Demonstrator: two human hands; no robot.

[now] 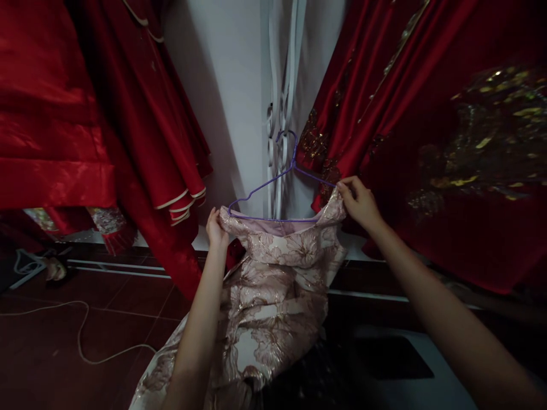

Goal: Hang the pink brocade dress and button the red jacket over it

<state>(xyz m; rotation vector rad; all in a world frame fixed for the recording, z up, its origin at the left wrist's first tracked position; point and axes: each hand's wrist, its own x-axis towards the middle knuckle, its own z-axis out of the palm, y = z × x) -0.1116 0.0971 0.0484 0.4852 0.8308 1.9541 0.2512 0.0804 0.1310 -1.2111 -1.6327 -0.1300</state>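
A pale pink floral dress (277, 296) with a metallic sheen hangs spread out in front of me on a purple hanger (267, 183). My left hand (217, 229) is closed on the dress's left shoulder, by the hanger's left end. On the other side, my right hand (358, 200) pinches the right shoulder at the hanger's right end. The hanger's bar runs across the neckline, and its hook points up in front of white straps. The dress's lower part drapes down toward me, partly behind my left forearm.
Red garments (149, 114) hang on the left, and red gowns with gold sequins (482, 136) on the right. White straps (282, 68) run down the pale wall. A thin cable (85, 341) lies on the tiled floor. A white hanger (28, 262) is at far left.
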